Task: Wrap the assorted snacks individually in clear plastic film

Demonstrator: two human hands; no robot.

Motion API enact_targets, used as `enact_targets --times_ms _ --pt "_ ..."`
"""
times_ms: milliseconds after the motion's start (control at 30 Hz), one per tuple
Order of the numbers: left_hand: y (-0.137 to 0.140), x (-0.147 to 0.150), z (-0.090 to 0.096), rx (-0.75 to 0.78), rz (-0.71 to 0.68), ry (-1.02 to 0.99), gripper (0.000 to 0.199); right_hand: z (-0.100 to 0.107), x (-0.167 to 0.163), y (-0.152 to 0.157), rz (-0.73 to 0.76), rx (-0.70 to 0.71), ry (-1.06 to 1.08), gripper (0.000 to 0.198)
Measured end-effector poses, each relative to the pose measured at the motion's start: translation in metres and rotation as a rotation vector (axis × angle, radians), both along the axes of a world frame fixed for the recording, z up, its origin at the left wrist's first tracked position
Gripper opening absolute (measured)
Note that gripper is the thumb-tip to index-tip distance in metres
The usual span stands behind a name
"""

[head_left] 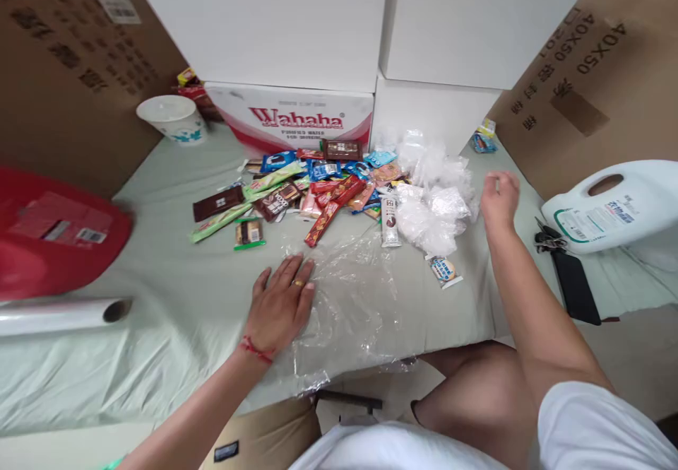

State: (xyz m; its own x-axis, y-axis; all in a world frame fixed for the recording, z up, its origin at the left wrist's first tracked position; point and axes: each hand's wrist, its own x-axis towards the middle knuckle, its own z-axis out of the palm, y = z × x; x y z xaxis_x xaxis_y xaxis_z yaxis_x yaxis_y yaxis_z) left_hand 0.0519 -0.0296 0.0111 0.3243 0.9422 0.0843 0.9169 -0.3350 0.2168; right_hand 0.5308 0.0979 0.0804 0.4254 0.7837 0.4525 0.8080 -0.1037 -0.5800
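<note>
My left hand (280, 300) lies flat with fingers stretched out on the left edge of a clear plastic sheet (349, 300), which spreads over the cloth and hangs past its front edge. To the right, my right hand (499, 198) is closed with curled fingers; whatever is in it, if anything, is hidden. Beside that hand sit several crumpled clear plastic bundles (437, 198). A pile of wrapped snacks (323, 187) lies beyond my left hand, with a red wrapped bar (333, 208) at its front. One small wrapped biscuit (443, 271) lies apart, below the bundles.
White boxes (312, 113) stand behind the pile, between cardboard walls (593, 81). At left are a paper cup (174, 120), a red container (58, 233) and a plastic film roll (63, 314). On the right are a white jug (614, 205), keys (549, 238) and a black phone (576, 288).
</note>
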Motion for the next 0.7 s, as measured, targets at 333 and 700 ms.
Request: enact_targets --times_ms 333,700 --pt "0.003 0.002 0.003 -0.132 -0.003 -0.089 0.061 -0.034 -0.292 -0.211 1.029 -0.330 -0.238 0.048" --pt "0.043 -0.033 0.003 -0.280 -0.086 -0.325 0.061 -0.056 -0.309 -0.279 1.380 -0.491 -0.278 0.047"
